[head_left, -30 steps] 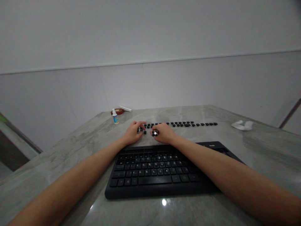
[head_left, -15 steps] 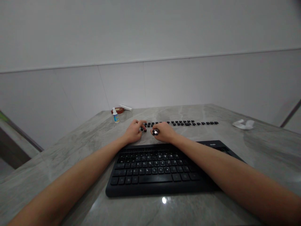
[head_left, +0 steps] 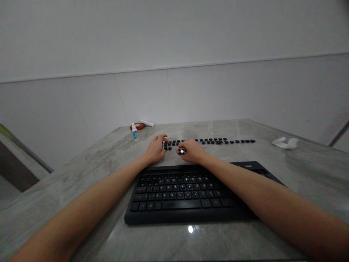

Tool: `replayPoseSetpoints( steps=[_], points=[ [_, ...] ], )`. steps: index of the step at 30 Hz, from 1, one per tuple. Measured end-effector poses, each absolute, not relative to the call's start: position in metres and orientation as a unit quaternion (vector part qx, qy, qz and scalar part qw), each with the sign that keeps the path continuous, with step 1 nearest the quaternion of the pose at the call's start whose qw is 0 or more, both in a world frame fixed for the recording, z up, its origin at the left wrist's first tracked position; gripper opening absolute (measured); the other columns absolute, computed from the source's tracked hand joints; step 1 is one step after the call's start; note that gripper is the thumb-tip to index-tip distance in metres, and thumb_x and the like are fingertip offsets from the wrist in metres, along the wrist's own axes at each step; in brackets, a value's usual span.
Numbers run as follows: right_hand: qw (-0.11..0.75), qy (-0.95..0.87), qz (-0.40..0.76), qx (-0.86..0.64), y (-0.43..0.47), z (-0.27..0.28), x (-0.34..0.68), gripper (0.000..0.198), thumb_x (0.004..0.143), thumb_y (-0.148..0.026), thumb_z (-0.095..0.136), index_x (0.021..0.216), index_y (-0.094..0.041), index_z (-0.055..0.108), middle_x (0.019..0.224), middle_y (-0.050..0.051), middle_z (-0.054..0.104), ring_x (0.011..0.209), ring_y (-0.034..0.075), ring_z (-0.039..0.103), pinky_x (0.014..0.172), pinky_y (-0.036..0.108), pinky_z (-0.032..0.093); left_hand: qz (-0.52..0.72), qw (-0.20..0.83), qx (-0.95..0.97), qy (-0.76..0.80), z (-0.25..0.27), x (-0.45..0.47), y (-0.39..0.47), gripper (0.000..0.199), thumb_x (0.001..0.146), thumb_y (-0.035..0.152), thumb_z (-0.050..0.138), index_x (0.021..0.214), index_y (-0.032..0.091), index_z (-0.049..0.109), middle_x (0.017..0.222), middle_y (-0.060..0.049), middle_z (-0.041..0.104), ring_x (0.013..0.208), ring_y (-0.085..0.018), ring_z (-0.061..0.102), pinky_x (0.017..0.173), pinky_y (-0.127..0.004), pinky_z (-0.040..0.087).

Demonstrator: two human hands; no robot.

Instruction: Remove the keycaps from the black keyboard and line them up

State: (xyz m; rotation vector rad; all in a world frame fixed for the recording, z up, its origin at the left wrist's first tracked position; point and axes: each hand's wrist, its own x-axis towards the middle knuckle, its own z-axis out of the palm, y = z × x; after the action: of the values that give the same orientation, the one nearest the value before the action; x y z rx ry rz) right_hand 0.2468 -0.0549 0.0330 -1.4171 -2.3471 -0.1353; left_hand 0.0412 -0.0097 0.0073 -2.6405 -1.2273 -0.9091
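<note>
Keycaps (head_left: 219, 142): small dark blocks rowed toward 12 o'clock; best handled singly and lightly, sparing neighbours.
Left grip (head_left: 156, 148): thumb and forefinger spread, at the rows' 9 o'clock end.
Right grip (head_left: 192, 151): curled round a glinting dark object (head_left: 181, 151).
Keyboard (head_left: 180, 205): black slab, 6 o'clock.
Counter (head_left: 95, 156): glossy, grey-veined.

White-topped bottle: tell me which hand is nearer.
Left: the left hand is right of the white-topped bottle, slightly nearer the viewer; the right hand is farther right.
</note>
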Motion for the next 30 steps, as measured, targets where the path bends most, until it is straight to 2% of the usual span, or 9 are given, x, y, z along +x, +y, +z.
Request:
replayPoseSetpoints(
  steps=[15, 30],
  points=[
    [0.203, -0.832, -0.041, -0.514, -0.0553, 0.034, 0.2472, 0.024, 0.085, -0.03, 0.053, 0.085, -0.021, 0.075, 0.083, 0.008, 0.073, 0.078, 0.021, 0.066, 0.069, 0.026, 0.041, -0.299, 0.04, -0.834, -0.463, 0.0072, 0.0396, -0.008, 0.063, 0.055, -0.004, 0.043, 0.113, 0.017, 0.048, 0.097, -0.005, 0.068, 0.103, -0.028, 0.048, 0.093, -0.042, 0.041],
    [0.201, -0.835, -0.049, -0.509, -0.0543, 0.0329, 0.2474, 0.025, 0.086, -0.031, 0.052, 0.081, -0.02, 0.074, 0.082, 0.009, 0.073, 0.077, 0.021, 0.066, 0.067, 0.026, 0.041, -0.289, 0.046, -0.849, -0.44, 0.0107, 0.0414, -0.0114, 0.063, 0.056, -0.003, 0.044, 0.115, 0.017, 0.05, 0.1, -0.003, 0.07, 0.102, -0.029, 0.046, 0.093, -0.042, 0.04]
  ],
)
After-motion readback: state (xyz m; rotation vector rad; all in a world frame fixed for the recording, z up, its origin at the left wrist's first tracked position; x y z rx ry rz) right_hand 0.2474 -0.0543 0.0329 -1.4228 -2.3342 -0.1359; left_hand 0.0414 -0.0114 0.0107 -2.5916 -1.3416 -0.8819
